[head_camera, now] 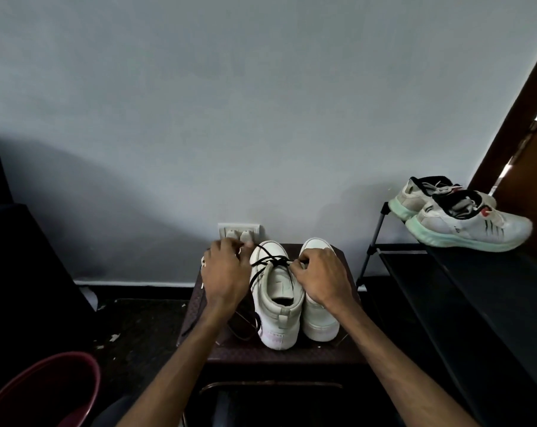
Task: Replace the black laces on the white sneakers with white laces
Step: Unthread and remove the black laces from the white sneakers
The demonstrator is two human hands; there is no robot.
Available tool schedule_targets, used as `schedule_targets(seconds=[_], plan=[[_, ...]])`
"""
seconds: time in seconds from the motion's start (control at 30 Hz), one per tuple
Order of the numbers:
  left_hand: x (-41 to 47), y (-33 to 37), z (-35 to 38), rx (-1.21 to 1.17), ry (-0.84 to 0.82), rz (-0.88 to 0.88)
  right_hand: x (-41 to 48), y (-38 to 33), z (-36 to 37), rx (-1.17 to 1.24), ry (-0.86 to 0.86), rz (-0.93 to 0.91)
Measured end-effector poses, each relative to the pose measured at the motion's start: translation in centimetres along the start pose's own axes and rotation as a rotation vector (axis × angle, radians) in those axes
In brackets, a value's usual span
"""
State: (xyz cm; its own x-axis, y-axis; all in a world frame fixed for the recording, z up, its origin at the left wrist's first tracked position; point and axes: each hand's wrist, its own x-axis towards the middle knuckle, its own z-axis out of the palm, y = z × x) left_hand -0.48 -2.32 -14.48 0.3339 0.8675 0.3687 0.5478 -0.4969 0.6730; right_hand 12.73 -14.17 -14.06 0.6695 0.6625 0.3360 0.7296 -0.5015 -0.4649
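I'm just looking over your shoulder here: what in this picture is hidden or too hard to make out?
All in the head view:
- Right sneaker: its eyelets sit under the right hand, so any lacing there is unseen.
- White lace: only a sliver shows past the left hand.
- Black lace: its loose ends fade into the dark stool.
- Red tub: cut by the bottom edge.
- Print on the shoes on the rack: too small.

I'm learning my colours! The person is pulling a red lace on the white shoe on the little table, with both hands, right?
Not quite: the lace is black, not red. The head view shows the left hand and right hand both at it on the white shoe, which stands on the little table.
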Motion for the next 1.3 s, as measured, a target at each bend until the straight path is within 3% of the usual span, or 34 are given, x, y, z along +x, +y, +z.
schedule_targets(seconds=[0.1,0.2,0.4,0.5,0.6,0.7,0.87,1.0,1.17,1.3], plan=[[0.1,1.9,0.6,0.339,-0.106,0.392,0.0,-0.1,-0.1,-0.015,0.006,-0.011],[-0.6,4.2,2.3,0.58,-0.299,0.551,-0.2,0.1,-0.2,-0.034,-0.001,-0.029],[-0.9,5.7,1.6,0.698,-0.289,0.603,-0.1,0.0,-0.4,-0.051,-0.016,-0.028],[0.4,4.3,-1.5,0.602,-0.025,0.622,0.0,0.0,-0.4,-0.018,0.0,-0.009],[2.3,0.7,-4.2,0.428,0.213,0.426,0.0,-0.2,-0.3,-0.009,-0.005,0.016],[2.3,-1.5,-4.3,0.361,0.132,0.255,-0.1,-0.1,-0.2,0.0,0.004,0.008],[0.2,2.4,-0.4,0.493,-0.181,0.536,-0.1,-0.1,-0.3,-0.047,0.019,-0.024],[-0.9,5.0,2.6,0.686,-0.344,0.559,-0.1,-0.2,-0.3,-0.054,-0.002,-0.028],[-0.3,5.2,0.6,0.734,-0.259,0.614,0.0,-0.1,-0.6,-0.055,-0.005,-0.019],[1.5,2.2,-3.6,0.542,0.077,0.511,0.1,-0.1,-0.7,-0.021,-0.019,0.004]])
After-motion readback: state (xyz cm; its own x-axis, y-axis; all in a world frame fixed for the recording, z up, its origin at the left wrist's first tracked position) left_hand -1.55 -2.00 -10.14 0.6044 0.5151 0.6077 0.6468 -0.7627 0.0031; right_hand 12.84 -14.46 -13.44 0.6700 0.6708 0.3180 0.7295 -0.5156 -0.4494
